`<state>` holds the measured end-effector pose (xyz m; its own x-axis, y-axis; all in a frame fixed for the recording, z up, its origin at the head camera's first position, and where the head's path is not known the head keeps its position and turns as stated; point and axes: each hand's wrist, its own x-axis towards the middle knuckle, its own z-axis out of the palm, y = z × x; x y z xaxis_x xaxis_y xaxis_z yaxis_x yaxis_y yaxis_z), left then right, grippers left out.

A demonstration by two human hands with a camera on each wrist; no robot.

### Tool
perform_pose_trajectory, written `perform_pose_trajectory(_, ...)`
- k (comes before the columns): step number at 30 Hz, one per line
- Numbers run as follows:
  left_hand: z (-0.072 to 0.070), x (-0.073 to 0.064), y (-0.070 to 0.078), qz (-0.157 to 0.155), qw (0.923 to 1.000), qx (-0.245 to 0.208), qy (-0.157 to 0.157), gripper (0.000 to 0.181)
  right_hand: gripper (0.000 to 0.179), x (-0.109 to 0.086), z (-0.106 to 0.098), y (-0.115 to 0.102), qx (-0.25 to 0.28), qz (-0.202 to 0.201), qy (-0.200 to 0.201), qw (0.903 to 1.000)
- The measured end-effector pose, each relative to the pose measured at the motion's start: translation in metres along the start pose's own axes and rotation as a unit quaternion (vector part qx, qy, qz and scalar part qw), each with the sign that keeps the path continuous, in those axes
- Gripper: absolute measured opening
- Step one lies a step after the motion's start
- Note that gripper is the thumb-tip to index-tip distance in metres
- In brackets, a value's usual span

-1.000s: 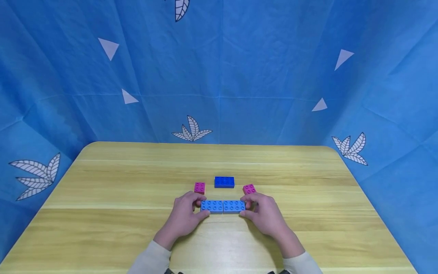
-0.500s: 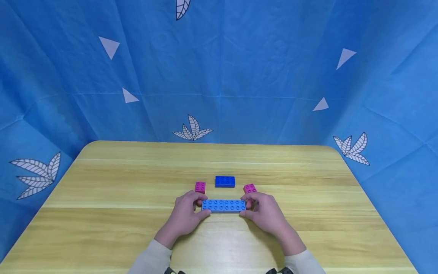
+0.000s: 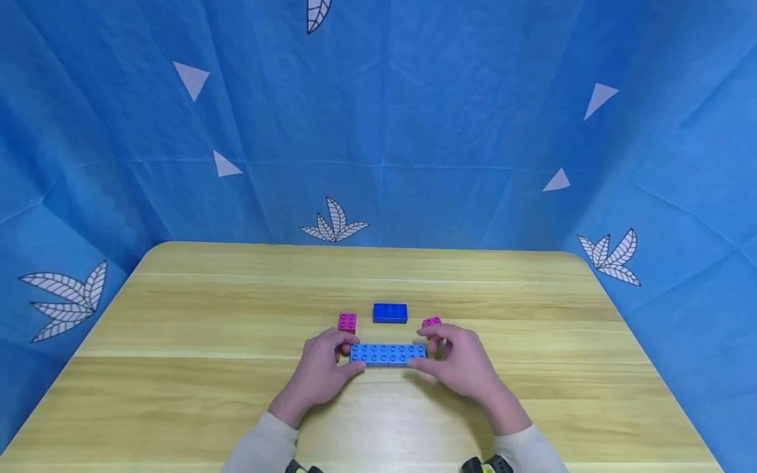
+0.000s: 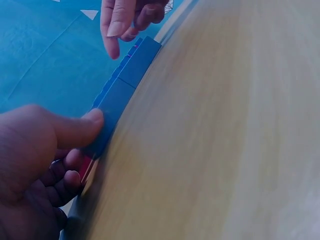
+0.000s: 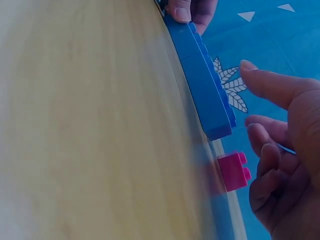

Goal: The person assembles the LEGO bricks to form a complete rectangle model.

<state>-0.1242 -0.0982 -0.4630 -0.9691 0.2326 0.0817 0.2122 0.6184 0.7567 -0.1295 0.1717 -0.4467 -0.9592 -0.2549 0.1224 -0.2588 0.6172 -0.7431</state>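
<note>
Two light blue eight-stud toy bricks lie end to end on the table in the head view. My left hand pinches the left light blue brick at its outer end, thumb on the near long side, as the left wrist view also shows. The right light blue brick has nobody's grip on it. Just above its outer end hovers my right hand, thumb and fingers spread apart; the right wrist view shows a gap between thumb and brick. Close to those fingers sits a pink four-stud brick.
A dark blue eight-stud brick lies behind the light blue pair. Another pink brick is beyond the left fingertips. The wooden table ends at a blue patterned cloth behind and at both sides.
My right hand has let go of the right light blue brick and come up off it, thumb now over its studs. The left hand keeps its pinch; the bricks stay abutted.
</note>
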Motion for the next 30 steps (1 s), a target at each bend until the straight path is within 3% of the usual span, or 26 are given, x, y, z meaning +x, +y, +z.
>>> perform_pose_trajectory(18,0.001,0.001,-0.002,0.005,1.0000,-0.001,0.004,0.032,0.036,0.018,-0.006,0.011,0.033,-0.062,0.068,0.9952)
perform_pose_trajectory(30,0.000,0.001,0.000,0.001,1.0000,0.001,0.004,0.032,0.039,0.037,-0.005,0.015,0.042,-0.046,0.047,0.9969)
